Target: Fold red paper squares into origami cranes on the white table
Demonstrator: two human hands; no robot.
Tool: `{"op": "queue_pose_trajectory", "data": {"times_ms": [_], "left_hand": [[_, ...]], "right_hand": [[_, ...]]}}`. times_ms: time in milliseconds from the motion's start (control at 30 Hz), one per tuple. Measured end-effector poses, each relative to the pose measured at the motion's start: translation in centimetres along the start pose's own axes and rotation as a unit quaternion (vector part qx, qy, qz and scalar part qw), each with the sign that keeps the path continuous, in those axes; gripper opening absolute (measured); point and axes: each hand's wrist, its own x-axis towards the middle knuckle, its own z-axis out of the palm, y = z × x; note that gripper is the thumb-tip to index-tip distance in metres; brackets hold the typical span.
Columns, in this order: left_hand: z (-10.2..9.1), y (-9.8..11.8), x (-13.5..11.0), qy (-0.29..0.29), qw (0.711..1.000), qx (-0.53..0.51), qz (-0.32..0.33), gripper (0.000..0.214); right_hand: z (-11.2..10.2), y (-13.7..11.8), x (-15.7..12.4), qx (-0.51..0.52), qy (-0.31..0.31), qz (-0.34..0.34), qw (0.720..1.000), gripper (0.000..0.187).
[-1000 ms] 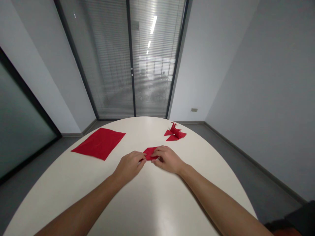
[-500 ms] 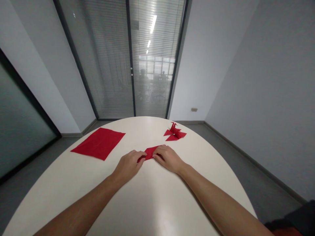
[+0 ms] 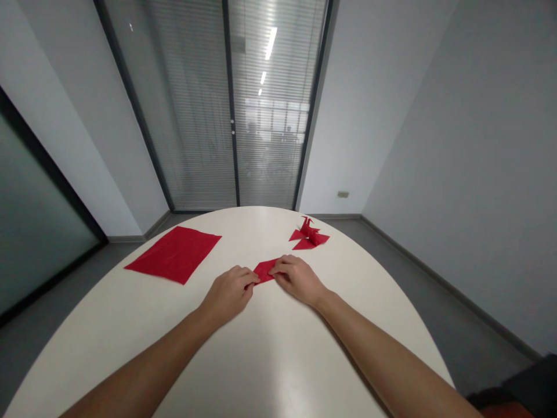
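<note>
A small folded piece of red paper (image 3: 265, 270) lies on the table between my two hands. My left hand (image 3: 230, 292) pinches its left end between thumb and fingers. From the other side, my right hand (image 3: 298, 278) has its fingertips closed on the right part of the paper and covers that end. Beyond my right hand sit red origami cranes (image 3: 311, 234), close together with wings spread. Over to the left a flat red paper sheet (image 3: 176, 255) rests on the tabletop, apart from my hands.
The white round table (image 3: 256, 348) reaches from under my forearms to its curved far edge. Behind it stand glass panels with blinds (image 3: 200, 145) and grey walls. A dark object (image 3: 528, 386) shows at the lower right, beside the table.
My left thumb and fingers have shifted slightly on the paper's left end, which looks flatter now. The right fingertips have moved a little left. Cranes and flat sheet stay put.
</note>
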Motion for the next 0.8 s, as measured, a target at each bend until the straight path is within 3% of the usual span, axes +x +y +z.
{"op": "queue_pose_trajectory", "data": {"times_ms": [167,400,633,800], "left_hand": [[-0.4,0.3,0.1,0.004,1.000,0.022,0.016,0.029],[-1.0,0.4,0.0,0.016,0.997,-0.042,0.064,0.025],[0.0,-0.4,0.1,0.039,0.993,-0.064,0.088,0.025],[0.5,-0.8,0.0,0.013,0.994,-0.064,0.089,0.032]], "right_hand": [[0.0,-0.2,-0.1,0.004,-0.008,-0.011,1.000,0.022],[-0.6,-0.9,0.2,0.058,-0.041,-0.058,0.996,0.023],[-0.4,-0.9,0.2,0.099,-0.064,-0.060,0.991,0.023],[-0.3,-0.8,0.1,0.108,-0.074,-0.050,0.990,0.031]]}}
